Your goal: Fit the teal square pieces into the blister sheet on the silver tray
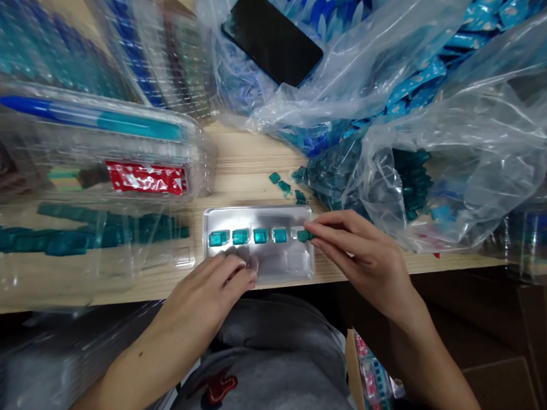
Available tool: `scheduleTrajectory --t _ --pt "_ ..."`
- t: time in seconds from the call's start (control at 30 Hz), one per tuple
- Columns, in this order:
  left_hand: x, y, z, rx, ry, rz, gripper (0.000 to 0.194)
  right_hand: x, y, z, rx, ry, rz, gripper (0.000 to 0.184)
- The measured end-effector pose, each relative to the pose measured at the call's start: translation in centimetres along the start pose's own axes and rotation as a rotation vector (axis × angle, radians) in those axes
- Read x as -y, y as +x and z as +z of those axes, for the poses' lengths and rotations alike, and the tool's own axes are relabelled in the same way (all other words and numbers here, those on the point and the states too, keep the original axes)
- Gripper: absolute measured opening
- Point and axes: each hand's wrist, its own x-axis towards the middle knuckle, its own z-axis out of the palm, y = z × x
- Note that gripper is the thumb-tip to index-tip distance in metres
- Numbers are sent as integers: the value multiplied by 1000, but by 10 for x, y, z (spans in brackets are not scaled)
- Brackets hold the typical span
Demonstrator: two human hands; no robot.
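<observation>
At the lower centre of the frame we see a clear moulded plastic tray [260, 218] lying on the pale wooden surface [243, 162], close to its near edge. Four small teal square tiles [249, 236] sit in a row in the tray's upper pockets. Our right hand [365, 256], entering from the lower right, has its thumb and fingertips pinched together on a fifth teal tile [305, 235], which it holds at the right end of that row, over the last upper pocket. Our left hand [221, 287], at the lower left of the tray, rests with fingers curled loosely and pressed on the tray's lower edge; it clasps nothing. Above and to the right of the tray, a crumpled clear plastic bag of teal tiles [391, 173] lies open, with a few loose teal pieces [283, 186] spilled just beside it. At the left of the frame are clear plastic clamshell packages [96, 145], one showing a red dotted card [145, 178]. A black phone [273, 36] lies on bags at the upper centre. In our judgement, the seating goes best if the tile is kept level and square to its pocket, lowered straight, while the left hand holds the light tray from sliding.
</observation>
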Motion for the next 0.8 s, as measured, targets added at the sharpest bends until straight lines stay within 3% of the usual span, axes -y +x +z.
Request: scheduleTrajectory --t 0.1,0.37,0.53,0.8 --pt "0 -1 0 26 -31 -22 26 -3 -1 3 -37 0 -6 32" --pt "1 -4 0 41 -103 -20 24 -7 -1 -7 174 4 8 32" --pt "1 -5 -2 138 -84 -35 26 -15 12 -9 186 -34 -33 29" --pt "-4 -2 -3 99 -54 -14 25 -7 8 -5 251 -153 -153 32"
